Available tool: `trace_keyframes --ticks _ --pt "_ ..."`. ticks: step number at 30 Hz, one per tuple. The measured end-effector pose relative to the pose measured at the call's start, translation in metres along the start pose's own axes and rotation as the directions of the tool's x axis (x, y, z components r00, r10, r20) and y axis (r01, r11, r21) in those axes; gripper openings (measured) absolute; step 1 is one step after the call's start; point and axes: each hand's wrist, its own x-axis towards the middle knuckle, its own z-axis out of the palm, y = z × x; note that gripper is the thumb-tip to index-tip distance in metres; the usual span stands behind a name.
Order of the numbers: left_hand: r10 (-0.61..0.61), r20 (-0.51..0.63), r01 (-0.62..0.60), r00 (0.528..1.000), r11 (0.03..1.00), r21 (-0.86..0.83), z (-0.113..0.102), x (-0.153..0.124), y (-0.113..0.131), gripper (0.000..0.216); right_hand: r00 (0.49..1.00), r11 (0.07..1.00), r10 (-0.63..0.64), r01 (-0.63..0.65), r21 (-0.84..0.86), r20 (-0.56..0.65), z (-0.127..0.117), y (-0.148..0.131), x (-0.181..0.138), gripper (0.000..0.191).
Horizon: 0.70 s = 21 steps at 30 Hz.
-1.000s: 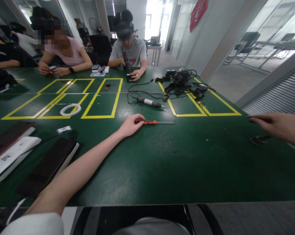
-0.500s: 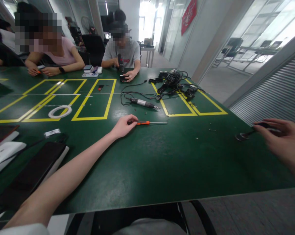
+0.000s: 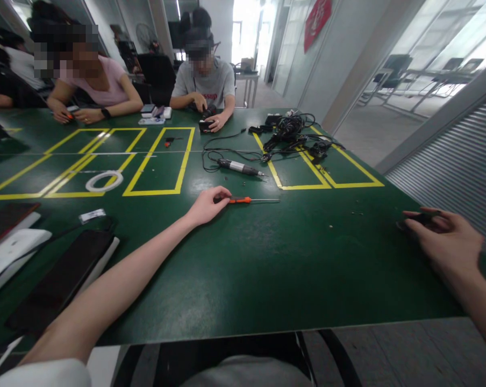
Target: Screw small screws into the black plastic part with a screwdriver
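My left hand (image 3: 209, 205) rests on the green table with its fingers closed around the dark end of a screwdriver (image 3: 240, 200). The orange part of its handle and its thin metal shaft point to the right, lying along the tabletop. At the right side of the table, my right hand (image 3: 444, 236) grips a small black object (image 3: 422, 219) between thumb and fingers. Its kind is unclear, since the hand covers part of it and it is dark and blurred. Beyond the screwdriver lies a black and silver electric screwdriver (image 3: 238, 167) with a cord.
Tangled black cables (image 3: 287, 134) lie at the back right. A white tape roll (image 3: 104, 181) sits among yellow tape lines on the left. A black phone-like slab (image 3: 65, 279) and a white device (image 3: 15, 257) are near my left forearm. Two people work across the table (image 3: 235, 279).
My right hand has moved left and further over the table with the black object. My left hand keeps its hold on the screwdriver. Across the table, a co-worker's dark tool has tilted down.
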Motion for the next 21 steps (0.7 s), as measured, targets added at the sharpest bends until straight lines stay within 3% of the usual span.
trace_keyframes --ticks 3,11,17,19,21 --pt "0.004 0.002 -0.004 1.0 1.0 0.0 0.0 0.0 0.0 0.013 0.997 0.996 0.068 -0.069 0.05 0.028 0.001 0.001 0.003 0.035" --pt "0.013 0.001 -0.013 1.0 1.0 -0.006 0.0 0.0 -0.002 0.014 0.985 0.998 0.033 -0.041 0.045 0.171 -0.001 -0.002 0.012 0.031" --pt "0.012 0.004 -0.012 1.0 1.0 0.003 0.0 0.0 -0.001 0.014 0.994 0.992 0.104 -0.106 -0.075 -0.027 -0.003 0.009 0.021 0.033" --pt "0.01 0.0 -0.01 1.0 1.0 -0.001 0.0 0.0 -0.001 0.014 0.992 0.986 0.118 -0.122 -0.117 -0.042 -0.005 0.014 0.026 0.035" --pt "0.011 -0.001 -0.011 1.0 1.0 -0.008 0.001 0.0 -0.001 0.014 0.999 0.985 0.035 -0.037 -0.169 -0.016 -0.008 0.019 0.031 0.034"
